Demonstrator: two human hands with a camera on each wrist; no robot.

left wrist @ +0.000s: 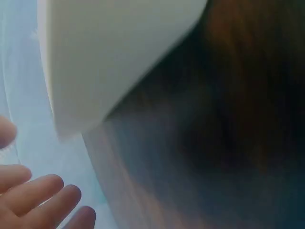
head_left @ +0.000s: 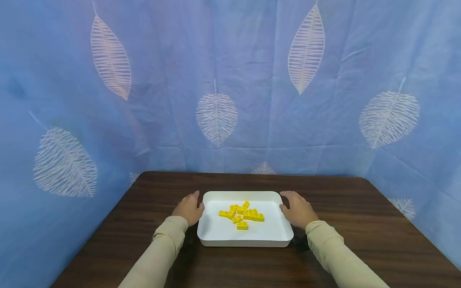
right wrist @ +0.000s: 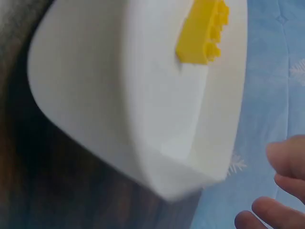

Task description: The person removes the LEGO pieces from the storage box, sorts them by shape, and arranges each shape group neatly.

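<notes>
A white rectangular tray (head_left: 266, 232) lies on the dark wooden table, with several yellow toy bricks (head_left: 242, 226) loosely heaped in its middle. My left hand (head_left: 189, 209) is beside the tray's left side, thumb close to the rim; whether it touches cannot be told. In the left wrist view its fingers (left wrist: 47, 193) are spread apart and hold nothing, next to the tray's outer wall (left wrist: 109, 57). Along the right side is my right hand (head_left: 298, 209), thumb near the rim. The right wrist view has its fingers (right wrist: 281, 214) loosely bent with nothing in them, and one yellow brick (right wrist: 195, 38) inside the tray.
The brown wooden table (head_left: 360, 232) reaches out on both sides of the tray. Behind it and along the sides hangs a blue curtain (head_left: 252, 120) with white leaf prints. Light-coloured sleeves (head_left: 162, 248) cover both forearms.
</notes>
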